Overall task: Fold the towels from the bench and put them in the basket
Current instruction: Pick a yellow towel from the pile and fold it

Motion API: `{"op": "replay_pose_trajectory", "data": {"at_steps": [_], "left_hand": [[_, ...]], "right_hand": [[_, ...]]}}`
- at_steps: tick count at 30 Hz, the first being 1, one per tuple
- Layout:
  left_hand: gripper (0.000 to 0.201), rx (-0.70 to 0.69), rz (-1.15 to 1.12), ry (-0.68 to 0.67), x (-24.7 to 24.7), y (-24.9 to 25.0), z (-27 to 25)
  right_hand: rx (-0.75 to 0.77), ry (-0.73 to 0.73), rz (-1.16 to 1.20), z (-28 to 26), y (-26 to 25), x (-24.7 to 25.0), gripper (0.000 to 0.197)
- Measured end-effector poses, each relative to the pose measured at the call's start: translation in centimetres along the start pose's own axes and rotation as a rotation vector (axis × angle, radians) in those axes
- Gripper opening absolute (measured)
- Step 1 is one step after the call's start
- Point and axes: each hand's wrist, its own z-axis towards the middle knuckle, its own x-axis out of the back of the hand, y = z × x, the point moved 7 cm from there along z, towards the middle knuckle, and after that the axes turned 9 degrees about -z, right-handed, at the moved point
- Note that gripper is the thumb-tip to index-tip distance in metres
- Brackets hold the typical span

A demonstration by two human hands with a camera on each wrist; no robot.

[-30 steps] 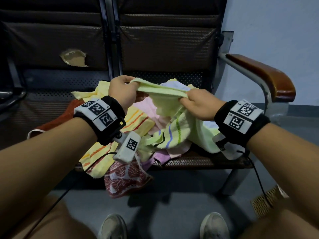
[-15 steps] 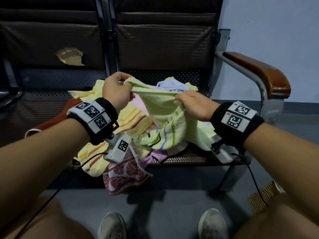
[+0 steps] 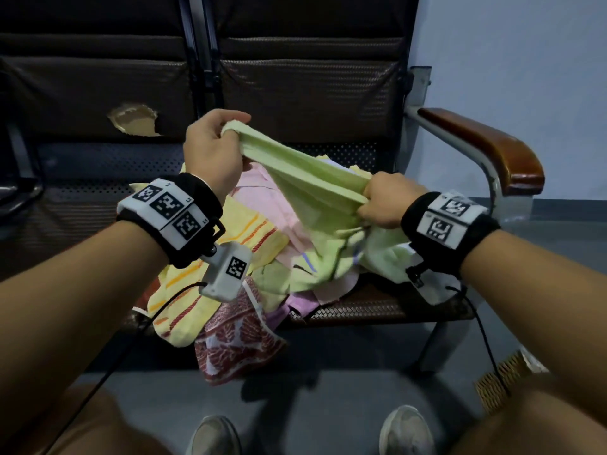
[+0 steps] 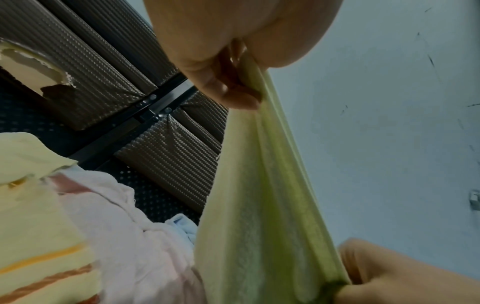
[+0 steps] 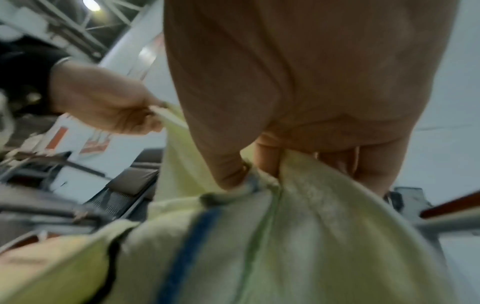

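Observation:
A light green towel (image 3: 305, 178) with coloured stripes is stretched between my hands above the bench seat. My left hand (image 3: 210, 149) pinches one end, raised high at the left; the same left hand (image 4: 228, 82) shows thumb and fingers closed on the green towel (image 4: 259, 195). My right hand (image 3: 382, 201) grips the towel's edge lower at the right; in the right wrist view the right hand (image 5: 272, 160) bunches the cloth (image 5: 298, 236). Under it lies a heap of towels: yellow striped (image 3: 210, 267), pink (image 3: 262, 198), red patterned (image 3: 236, 343). A woven basket (image 3: 502, 379) shows at the lower right.
The bench (image 3: 377, 310) has a dark padded back with a torn hole (image 3: 134, 119) and a brown armrest (image 3: 486, 146) at the right. My shoes (image 3: 216, 435) stand on the grey floor below. A pale wall (image 3: 525, 60) is behind at the right.
My left hand has lifted its end of the green towel up and to the left, my right hand stays lower, and the towel now stretches tighter between them and rises off the heap.

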Motion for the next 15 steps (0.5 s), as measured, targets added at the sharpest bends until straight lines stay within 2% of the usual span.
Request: {"op": "replay_pose_trajectory", "data": {"at_steps": [2, 4, 7, 11, 13, 15], "left_hand": [[0.036, 0.013, 0.072, 0.038, 1.1, -0.3, 0.9], [0.034, 0.057, 0.136, 0.042, 1.9, -0.7, 1.8], [0.035, 0.077, 0.209, 0.044, 2.5, -0.7, 2.8], [0.045, 0.057, 0.303, 0.069, 3.9, 0.4, 3.9], [0.044, 0.043, 0.365, 0.062, 4.2, 1.4, 4.2], [0.041, 0.076, 0.351, 0.07, 4.1, 2.3, 4.4]], "right_hand": [[0.011, -0.014, 0.203, 0.4, 1.3, 0.8, 0.031], [0.029, 0.089, 0.342, 0.6, 2.4, 2.6, 0.038], [0.133, 0.241, 0.277, 0.8, 2.2, 4.8, 0.045], [0.271, 0.27, 0.125, 0.7, 1.7, 6.6, 0.046], [0.32, 0.31, 0.066, 0.2, 1.7, 7.7, 0.046], [0.349, 0.354, 0.104, -0.1, 1.8, 8.7, 0.045]]}}
